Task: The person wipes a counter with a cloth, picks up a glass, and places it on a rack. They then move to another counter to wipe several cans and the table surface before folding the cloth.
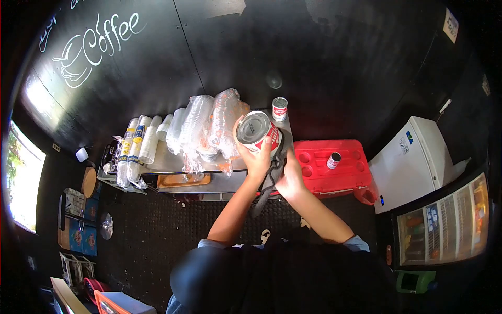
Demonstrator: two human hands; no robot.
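A large tin can [254,128] with a red and white label is raised in front of me, its metal end tilted toward the camera. My left hand [255,161] is wrapped around the can's left side and underside, thumb across the label. On the can's right, my right hand [291,177] is closed on a dark grey cloth [276,170] that lies against the label and hangs down below. Some of the right fingers are hidden behind the cloth and can. Just behind, a similar tin can [280,110] stands upright on the metal table [230,180].
Plastic-wrapped stacks of clear cups [196,123] and paper cups [150,141] line the table, with a wooden tray [184,180] at its front. Rightward are a red cooler [327,183] bearing a small can [333,160], a white freezer [413,162] and a glass-door fridge [444,222].
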